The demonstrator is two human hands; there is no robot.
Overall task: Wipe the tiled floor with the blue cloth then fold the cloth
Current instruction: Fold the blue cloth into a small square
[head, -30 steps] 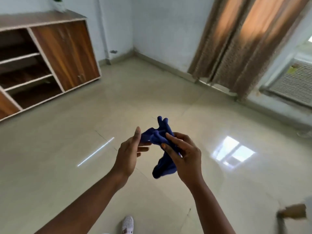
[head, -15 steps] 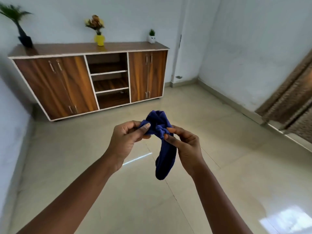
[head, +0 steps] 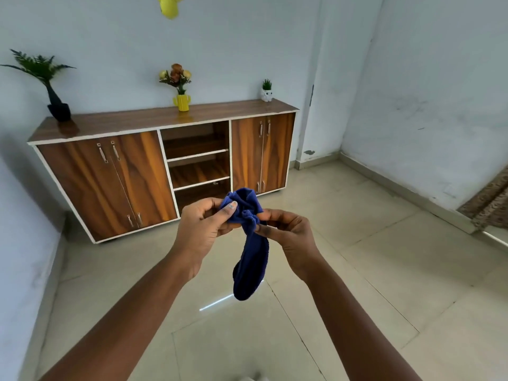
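Head view. I see the blue cloth (head: 251, 248) held in mid-air at frame centre, bunched at its top and hanging limp above the tiled floor (head: 357, 270). My left hand (head: 202, 229), at 9 o'clock of the bunch, pinches it between thumb and curled fingers. My right hand (head: 288, 233), at 3 o'clock, pinches the same bunch with its fingertips. A wooden sideboard (head: 132, 171) stands at 11 o'clock against the wall.

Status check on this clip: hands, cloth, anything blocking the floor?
Left hand and right hand both pinching the cloth at its top. Cloth bunched, hanging in the air, not folded. Floor below shows no obstacle.
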